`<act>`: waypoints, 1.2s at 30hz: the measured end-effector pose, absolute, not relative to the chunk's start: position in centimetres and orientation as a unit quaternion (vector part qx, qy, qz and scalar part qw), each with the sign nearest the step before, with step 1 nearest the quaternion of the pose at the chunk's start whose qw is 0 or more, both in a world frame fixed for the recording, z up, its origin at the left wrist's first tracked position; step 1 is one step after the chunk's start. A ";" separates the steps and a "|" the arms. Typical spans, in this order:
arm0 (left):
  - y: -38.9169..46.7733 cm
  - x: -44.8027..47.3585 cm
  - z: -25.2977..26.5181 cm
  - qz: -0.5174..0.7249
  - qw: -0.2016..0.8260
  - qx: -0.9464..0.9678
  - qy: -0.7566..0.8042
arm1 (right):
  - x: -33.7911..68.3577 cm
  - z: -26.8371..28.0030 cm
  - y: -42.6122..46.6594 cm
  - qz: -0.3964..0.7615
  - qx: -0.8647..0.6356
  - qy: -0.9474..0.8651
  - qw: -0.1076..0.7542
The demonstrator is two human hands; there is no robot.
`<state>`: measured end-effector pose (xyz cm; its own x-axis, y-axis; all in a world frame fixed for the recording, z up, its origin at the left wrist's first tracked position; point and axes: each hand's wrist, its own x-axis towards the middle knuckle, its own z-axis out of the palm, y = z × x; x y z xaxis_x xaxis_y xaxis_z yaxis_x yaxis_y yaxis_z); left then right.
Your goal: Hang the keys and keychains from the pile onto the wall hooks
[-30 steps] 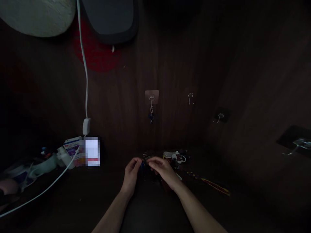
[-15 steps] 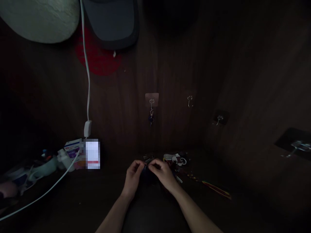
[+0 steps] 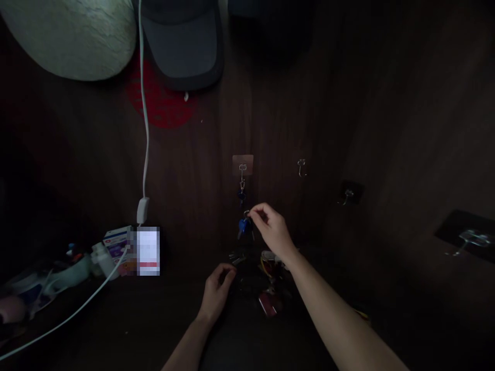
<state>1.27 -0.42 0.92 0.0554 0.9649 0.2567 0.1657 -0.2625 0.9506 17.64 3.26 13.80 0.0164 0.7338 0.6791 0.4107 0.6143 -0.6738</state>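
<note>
My right hand (image 3: 269,226) is raised in front of the dark wooden wall, thumb and finger pinching the ring of a bunch of keys (image 3: 244,225). A blue key head shows, and thin key blades dangle below it. Just above, another small dark blue key bunch (image 3: 242,196) hangs by a clip from a metal hook (image 3: 242,170) on a clear adhesive pad. Low over the dark surface, my left hand (image 3: 218,288) has thumb and fingertips brought together, and nothing shows between them. Loose keys (image 3: 237,257) lie just beyond its fingertips.
A dark red key fob (image 3: 267,304) and a cluttered pile (image 3: 267,263) lie under my right forearm. More hooks, one a bare metal hook (image 3: 302,167), are on the walls. A white cable (image 3: 144,123) hangs at left beside a lit, blurred screen (image 3: 148,251). Caps (image 3: 185,46) hang above.
My hands, together low down before, are now apart. The right one has risen toward the hook with the blue keys; the left stays low. A red fob now shows on the surface.
</note>
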 end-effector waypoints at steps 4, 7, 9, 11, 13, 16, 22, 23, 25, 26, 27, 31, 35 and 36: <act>-0.4 1.2 1.0 0.518 0.410 0.596 0.456 | 17.8 16.9 5.7 0.100 -0.412 -0.672 0.607; -0.2 1.2 0.9 0.520 0.414 0.595 0.452 | 17.8 18.4 7.6 0.106 -0.415 -0.648 0.629; -0.2 1.2 0.7 0.520 0.414 0.596 0.451 | 17.7 19.0 8.7 0.112 -0.415 -0.637 0.639; -0.1 1.2 0.6 0.517 0.411 0.600 0.451 | 17.6 19.5 9.6 0.117 -0.416 -0.634 0.641; -0.1 1.1 0.6 0.516 0.408 0.603 0.451 | 17.4 19.8 10.2 0.118 -0.422 -0.633 0.638; 0.0 1.1 0.6 0.519 0.407 0.601 0.451 | 17.1 19.7 10.8 0.111 -0.442 -0.631 0.628; 0.3 1.1 0.3 0.522 0.407 0.596 0.455 | 16.7 18.5 10.7 0.133 -0.449 -0.629 0.620; 0.3 1.0 0.2 0.521 0.409 0.595 0.455 | 16.7 18.4 10.7 0.136 -0.446 -0.628 0.623; 0.3 1.0 0.2 0.520 0.412 0.593 0.456 | 16.7 18.0 10.7 0.144 -0.443 -0.625 0.626; 0.3 1.0 0.2 0.520 0.414 0.593 0.455 | 16.8 17.8 10.7 0.149 -0.443 -0.624 0.626; 0.3 1.0 0.3 0.521 0.416 0.591 0.454 | 16.8 17.6 10.7 0.154 -0.443 -0.624 0.625; 0.2 1.1 0.5 0.527 0.419 0.581 0.457 | 17.2 16.7 10.3 0.168 -0.444 -0.631 0.614; 0.2 1.0 0.6 0.530 0.415 0.579 0.460 | 17.8 15.1 9.2 0.188 -0.448 -0.638 0.598; 0.3 1.0 0.5 0.530 0.413 0.579 0.461 | 18.0 14.6 8.8 0.194 -0.449 -0.639 0.593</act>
